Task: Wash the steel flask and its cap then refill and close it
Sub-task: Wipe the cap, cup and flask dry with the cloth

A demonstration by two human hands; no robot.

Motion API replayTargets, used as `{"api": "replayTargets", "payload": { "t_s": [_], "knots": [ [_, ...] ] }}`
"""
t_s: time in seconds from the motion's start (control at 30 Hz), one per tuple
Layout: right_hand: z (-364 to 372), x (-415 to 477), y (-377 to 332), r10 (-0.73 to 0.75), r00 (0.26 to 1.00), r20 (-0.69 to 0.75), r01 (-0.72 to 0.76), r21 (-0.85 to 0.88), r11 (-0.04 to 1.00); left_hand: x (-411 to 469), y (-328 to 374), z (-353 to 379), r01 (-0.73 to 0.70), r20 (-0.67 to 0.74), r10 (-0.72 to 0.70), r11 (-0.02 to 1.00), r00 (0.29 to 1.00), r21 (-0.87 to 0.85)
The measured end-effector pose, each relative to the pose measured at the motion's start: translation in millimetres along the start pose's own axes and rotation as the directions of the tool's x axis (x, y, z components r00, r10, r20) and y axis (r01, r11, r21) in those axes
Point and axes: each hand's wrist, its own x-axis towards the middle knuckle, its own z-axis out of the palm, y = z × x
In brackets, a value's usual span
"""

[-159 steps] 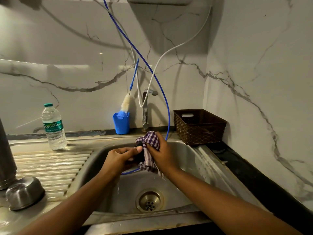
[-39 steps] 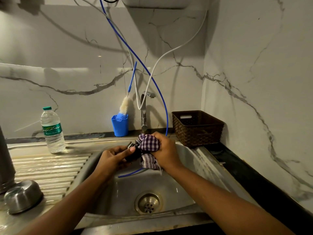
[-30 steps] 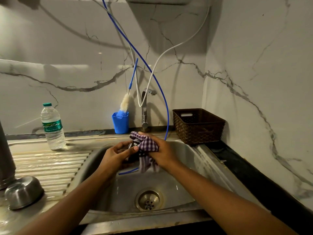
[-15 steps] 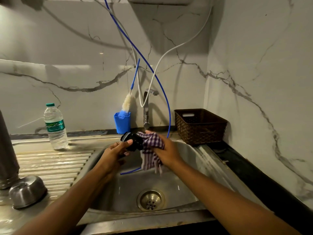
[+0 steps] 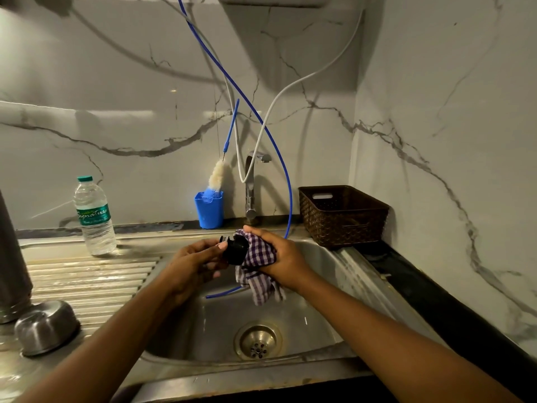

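Over a steel sink, a person's left hand holds a small black cap by its edge, fingers curled around it. The right hand bunches a checked cloth against the cap, its fingers curled over the fabric. The steel flask stands upright at the far left of the bench, well apart and only partly in view. The step in hand looks like wiping the cap. Next, the cloth probably goes down and the flask needs filling, perhaps at the tap, before the cap is screwed on.
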Motion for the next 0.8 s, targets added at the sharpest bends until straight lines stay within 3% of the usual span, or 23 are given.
{"api": "replayTargets", "payload": {
  "t_s": [0.23,0.33,0.43,0.5,0.57,0.63,0.67,0.73,0.8],
  "knots": [
    [-1.1,-0.4,-5.7,0.149,0.988,-0.047,-0.129,0.296,0.946,-0.9,5.9,-5.9,-0.123,-0.038,0.126,0.991,0.991,0.061],
    [5.2,-4.8,-11.3,-0.040,0.996,-0.084,0.043,0.041,0.998,1.3,1.9,-1.8,-0.055,-0.028,0.054,0.998,0.998,-0.027],
    [12.0,-7.0,-11.6,-0.208,0.977,-0.057,0.199,-0.126,0.972,-1.0,2.7,3.7,0.054,0.011,-0.053,0.981,0.999,-0.186],
    [11.6,-7.3,-10.3,-0.113,0.991,-0.065,0.113,-0.003,0.994,-1.5,2.7,3.5,0.008,0.028,-0.005,0.995,1.000,-0.100],
    [10.2,-5.2,-10.8,0.142,0.989,-0.031,-0.128,0.266,0.955,-3.0,1.7,4.6,-0.099,0.034,0.098,0.995,0.995,0.028],
    [8.3,-1.0,-8.4,0.269,0.963,-0.029,-0.246,0.327,0.912,-3.6,-0.2,7.0,-0.168,0.018,0.167,0.979,0.986,0.113],
    [7.4,-0.1,-10.1,0.234,0.971,-0.054,-0.212,0.268,0.940,-3.3,-0.4,8.2,-0.178,0.000,0.179,0.977,0.984,0.118],
    [5.5,-2.1,-14.1,0.014,0.998,-0.068,-0.012,0.028,1.000,-2.5,1.4,9.6,-0.143,-0.018,0.144,0.988,0.989,0.064],
    [3.3,-2.8,-12.6,-0.210,0.978,-0.008,0.201,-0.261,0.944,-1.4,3.1,9.6,-0.075,-0.009,0.075,0.997,0.997,0.008]
  ]
}}
